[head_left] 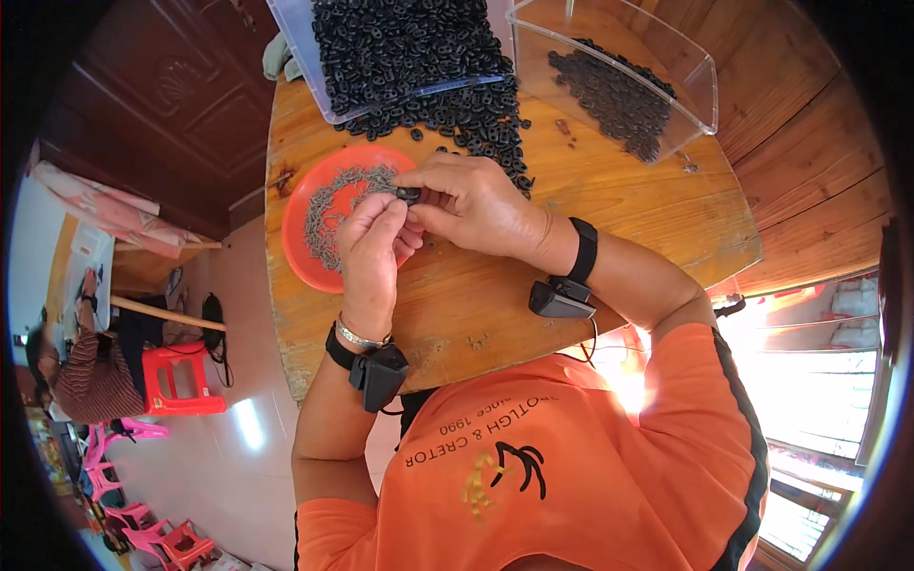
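Over your round wooden desk (pixel 457 314), both hands, left hand (pixel 371 249) and right hand (pixel 476 202), pinch one small black plastic ring (pixel 408 194) above the orange dish (pixel 305 271) of grey metal pins (pixel 328 205); a loose grip could drop it.

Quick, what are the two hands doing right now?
Left hand: closed, fingers pinching the small black plastic piece.
Right hand: closed, pinching the same piece from the other side.

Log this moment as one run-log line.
left hand: pinching small black ring | right hand: pinching same ring | below: orange plate of small metal bits | behind: heap of black rings, wooden table
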`<state>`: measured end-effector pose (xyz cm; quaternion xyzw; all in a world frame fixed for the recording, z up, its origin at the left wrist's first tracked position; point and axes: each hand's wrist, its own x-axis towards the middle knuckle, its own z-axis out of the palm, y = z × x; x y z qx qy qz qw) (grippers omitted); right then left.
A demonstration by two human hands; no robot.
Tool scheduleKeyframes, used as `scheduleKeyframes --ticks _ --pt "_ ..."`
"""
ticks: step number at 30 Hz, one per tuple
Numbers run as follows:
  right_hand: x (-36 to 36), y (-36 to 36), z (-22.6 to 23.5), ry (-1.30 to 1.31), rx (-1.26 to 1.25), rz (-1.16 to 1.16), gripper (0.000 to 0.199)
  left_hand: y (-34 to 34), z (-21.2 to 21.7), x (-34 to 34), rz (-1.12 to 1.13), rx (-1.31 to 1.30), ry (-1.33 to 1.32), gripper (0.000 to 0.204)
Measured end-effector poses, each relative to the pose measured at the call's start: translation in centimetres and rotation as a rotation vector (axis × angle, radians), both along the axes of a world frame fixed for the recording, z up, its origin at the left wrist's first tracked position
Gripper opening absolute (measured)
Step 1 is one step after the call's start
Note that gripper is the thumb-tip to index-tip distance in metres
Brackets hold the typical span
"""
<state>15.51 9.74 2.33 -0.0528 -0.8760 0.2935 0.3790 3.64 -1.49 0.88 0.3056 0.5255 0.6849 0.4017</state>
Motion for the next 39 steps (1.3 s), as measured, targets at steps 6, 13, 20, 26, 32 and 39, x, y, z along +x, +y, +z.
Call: scheduleKeyframes --ticks 6,13,20,26,32,39 --pt "-0.1 -0.2 -0.1 0.055 0.096 -0.032 0.031 0.1 -0.1 0.2 0.005 0.002 -0.041 0.013" --pt "-0.1 -0.7 -0.4 -0.014 0.297 -0.072 0.031 0.2 -0.2 0.1 -0.045 -0.019 -0.004 0.02" --pt "-0.1 -0.7 -1.2 -0.102 0.358 -0.076 0.029 0.4 -0.5 0.7 -0.054 -0.015 -0.041 0.021" --pt "-0.1 -0.8 -0.8 -0.105 0.33 -0.045 0.03 0.4 -0.4 0.9 -0.032 -0.015 0.02 0.021" --pt "0.0 -0.7 -0.8 -0.115 0.338 -0.049 0.031 0.5 -0.1 1.3 -0.008 -0.012 -0.009 0.022" --pt "-0.2 -0.7 -0.9 -0.103 0.354 -0.044 0.032 0.2 -0.2 1.1 -0.022 0.019 -0.004 0.021"
